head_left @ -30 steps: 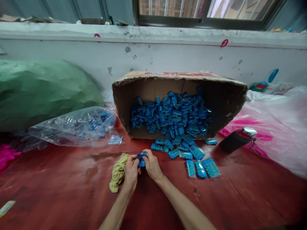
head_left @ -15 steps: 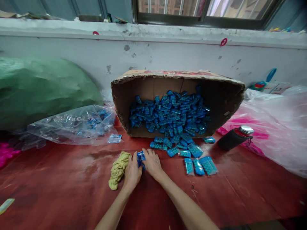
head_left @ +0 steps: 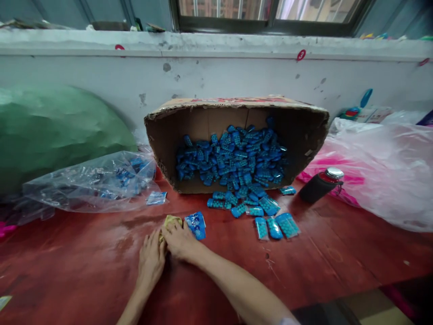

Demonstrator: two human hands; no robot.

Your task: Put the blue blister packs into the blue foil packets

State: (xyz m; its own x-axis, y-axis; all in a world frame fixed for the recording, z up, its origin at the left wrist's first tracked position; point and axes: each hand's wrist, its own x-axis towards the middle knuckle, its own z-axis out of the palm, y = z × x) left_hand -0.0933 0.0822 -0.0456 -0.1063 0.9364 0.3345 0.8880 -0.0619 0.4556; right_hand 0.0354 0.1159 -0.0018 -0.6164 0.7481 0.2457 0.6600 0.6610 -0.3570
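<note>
On the red table, my left hand (head_left: pixel 152 256) and my right hand (head_left: pixel 179 239) are together over a crumpled yellow-green cloth (head_left: pixel 173 220). Fingers of both hands close on the cloth and cover most of it. Just right of my right hand lies a blue printed packet (head_left: pixel 196 225), flat and untouched. Farther right are several small clear packs with blue tops and turquoise beads (head_left: pixel 287 224). Behind them a cardboard box (head_left: pixel 304 149) lies on its side with its mouth facing me. A heap of the same blue packs (head_left: pixel 237 155) fills it and spills out in front.
A clear plastic bag (head_left: pixel 88 185) with blue packets lies at left, beside a large green sack (head_left: pixel 64 135). A dark bottle with a metal cap (head_left: pixel 320 185) stands tilted in view at right, near pink and clear plastic bags (head_left: pixel 382 167). A wall closes off the back.
Both hands have left the blue packet and moved left onto the cloth, which is now bunched under them. The packet lies flat on the table. The view has shifted slightly right.
</note>
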